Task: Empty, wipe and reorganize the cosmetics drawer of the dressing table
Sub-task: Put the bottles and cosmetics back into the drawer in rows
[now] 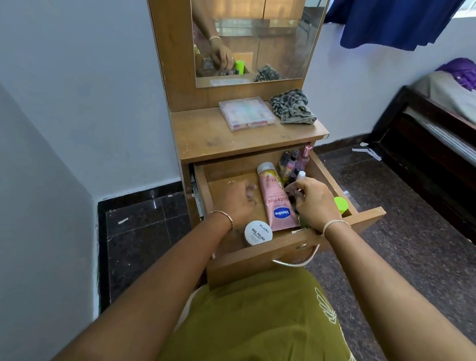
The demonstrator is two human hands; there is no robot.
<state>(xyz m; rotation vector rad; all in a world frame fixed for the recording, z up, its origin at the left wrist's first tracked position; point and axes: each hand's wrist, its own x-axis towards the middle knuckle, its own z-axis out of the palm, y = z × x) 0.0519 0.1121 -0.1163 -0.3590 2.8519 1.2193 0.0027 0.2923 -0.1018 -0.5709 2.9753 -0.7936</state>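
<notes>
- The wooden dressing table [206, 136] stands against the pale wall, its mirror [254, 30] rising behind a flat top.
- Its cosmetics drawer [293, 252] is pulled fully out towards the person, with a metal loop handle hanging on the front panel.
- A crumpled patterned cloth [293, 107] lies at the back right of the table top, just beside a clear flat makeup case [246, 112].
- The left hand [236, 199] rests inside the drawer on its bare left part, fingers curled loosely inward; whether anything is in it cannot be told.
- The right hand [313, 202] reaches into the drawer's right side, fingers bent and pinched close around a small dark item among the bottles; what it grips cannot be made out for certain.
- A pink Vaseline tube [278, 204] lies lengthwise down the middle of the drawer, between the two hands, cap towards the back.
- A cluster of nail polish bottles [293, 162] stands upright in the back right corner of the drawer, just beyond the right hand.
- A round white jar [258, 233] labelled nail polish sits at the front of the drawer, near the left wrist.
- A bright green cap [340, 204] shows at the drawer's right wall, just behind the right hand.
</notes>
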